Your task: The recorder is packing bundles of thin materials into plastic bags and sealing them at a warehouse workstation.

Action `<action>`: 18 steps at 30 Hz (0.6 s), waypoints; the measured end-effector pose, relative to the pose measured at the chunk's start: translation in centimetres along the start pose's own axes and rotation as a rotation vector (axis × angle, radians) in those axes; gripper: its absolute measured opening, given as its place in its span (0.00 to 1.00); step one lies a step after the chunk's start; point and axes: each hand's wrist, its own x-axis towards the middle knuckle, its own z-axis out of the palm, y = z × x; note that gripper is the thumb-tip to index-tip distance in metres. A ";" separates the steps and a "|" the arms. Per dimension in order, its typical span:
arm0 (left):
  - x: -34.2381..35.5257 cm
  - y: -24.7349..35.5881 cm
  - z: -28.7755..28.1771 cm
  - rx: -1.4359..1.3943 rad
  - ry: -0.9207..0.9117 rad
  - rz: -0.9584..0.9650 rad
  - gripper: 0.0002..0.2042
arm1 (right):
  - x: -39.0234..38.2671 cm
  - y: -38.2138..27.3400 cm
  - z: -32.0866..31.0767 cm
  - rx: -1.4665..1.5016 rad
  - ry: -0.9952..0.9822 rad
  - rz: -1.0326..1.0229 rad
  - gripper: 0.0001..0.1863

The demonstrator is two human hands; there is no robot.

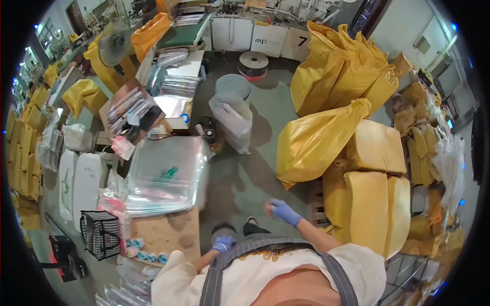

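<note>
My left hand, in a blue glove, is low beside the apron, against a dark grey ribbed thing; its fingers are partly hidden. My right hand, also blue-gloved, is held out over the floor, with a small blurred reddish thing at its curled fingertips. To the left of my hands, a stack of clear plastic bags lies on a surface with a tan board, where several small blue-and-white rolls sit.
Large yellow wrapped bundles and a yellow sack stand at my right. Ahead are a translucent sack, a reel and a far workbench. Paper piles are at the left, with a checked bag lower down.
</note>
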 end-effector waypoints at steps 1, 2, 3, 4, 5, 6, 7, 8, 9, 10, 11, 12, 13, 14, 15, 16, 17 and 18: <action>3.0 0.4 -3.1 0.034 0.043 0.010 0.11 | 3.9 -2.3 -2.4 0.062 -0.062 -0.113 0.07; 5.9 1.3 -6.9 0.141 0.164 0.133 0.09 | 8.2 -5.0 -4.9 -0.064 -0.022 -0.217 0.07; 9.9 1.9 -10.2 0.129 0.139 0.112 0.09 | 13.0 -7.1 -7.1 -0.026 -0.015 -0.244 0.07; 13.8 2.2 -13.0 0.108 0.116 0.088 0.10 | 16.7 -11.5 -8.9 0.019 0.016 -0.267 0.08; 17.1 2.5 -16.3 0.079 0.124 0.086 0.10 | 19.8 -16.0 -11.0 0.052 0.049 -0.293 0.09; 20.2 2.9 -20.1 -0.065 0.099 0.080 0.10 | 22.9 -18.4 -13.4 0.025 0.037 -0.283 0.09; 22.7 3.8 -23.7 -0.215 0.073 0.079 0.11 | 25.8 -20.4 -15.9 0.034 -0.023 -0.272 0.11; 24.3 4.6 -28.2 -0.402 0.281 0.062 0.11 | 29.1 -22.5 -18.6 0.042 -0.080 -0.268 0.13; 27.1 4.2 -32.7 -0.421 0.315 0.069 0.11 | 32.1 -22.2 -21.2 -0.086 -0.095 -0.351 0.14; 29.8 4.0 -36.4 -0.460 0.323 0.112 0.11 | 34.4 -19.9 -24.3 -0.218 -0.118 -0.424 0.16; 31.3 4.2 -38.3 -0.506 0.310 0.151 0.12 | 35.9 -17.4 -27.4 -0.437 -0.224 -0.315 0.18; 34.0 2.6 -38.5 -0.496 0.249 0.128 0.11 | 36.8 -15.9 -30.0 -0.656 -0.344 -0.214 0.20; 37.3 0.8 -39.8 -0.489 0.209 0.090 0.11 | 36.8 -15.9 -32.4 -1.037 -0.450 -0.368 0.24; 38.2 1.5 -45.0 -0.438 0.020 -0.029 0.14 | 37.1 -14.4 -35.3 -1.235 -0.513 -0.332 0.26; 40.2 1.1 -46.8 -0.466 0.025 -0.055 0.14 | 38.4 -13.1 -35.7 -1.263 -0.475 -0.115 0.24; 42.7 0.4 -48.3 -0.371 0.033 -0.065 0.15 | 40.6 -12.3 -37.9 -1.266 -0.513 -0.130 0.24; 44.5 0.0 -49.7 -0.282 0.039 -0.084 0.17 | 42.8 -12.1 -39.5 -1.249 -0.527 -0.127 0.23; 45.4 0.4 -54.7 -0.374 -0.058 -0.044 0.21 | 45.3 -12.2 -42.0 -1.235 -0.518 -0.120 0.23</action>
